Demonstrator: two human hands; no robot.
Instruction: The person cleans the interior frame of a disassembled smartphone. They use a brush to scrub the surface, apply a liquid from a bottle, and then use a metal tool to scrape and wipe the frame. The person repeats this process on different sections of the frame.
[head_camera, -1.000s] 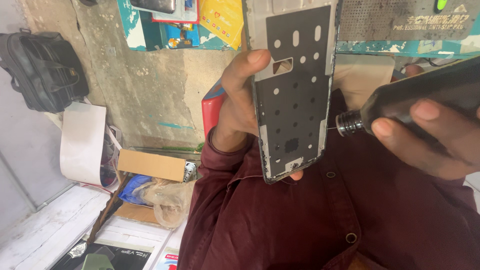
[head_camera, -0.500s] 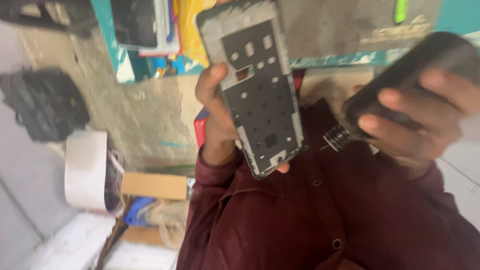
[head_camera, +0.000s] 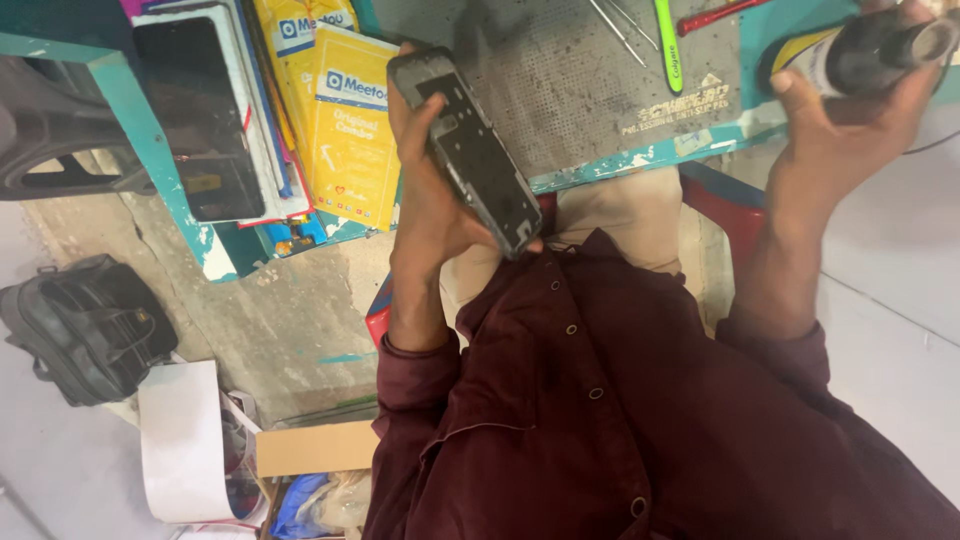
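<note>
1. A black bag (head_camera: 85, 325) lies on the floor at far left.
2. The left hand (head_camera: 430, 200) wraps its grip around a phone frame (head_camera: 470, 150), tilted over the surface (head_camera: 640, 140) edge.
3. The right hand (head_camera: 830, 130) clamps a dark bottle (head_camera: 860, 50) at the upper right.
</note>
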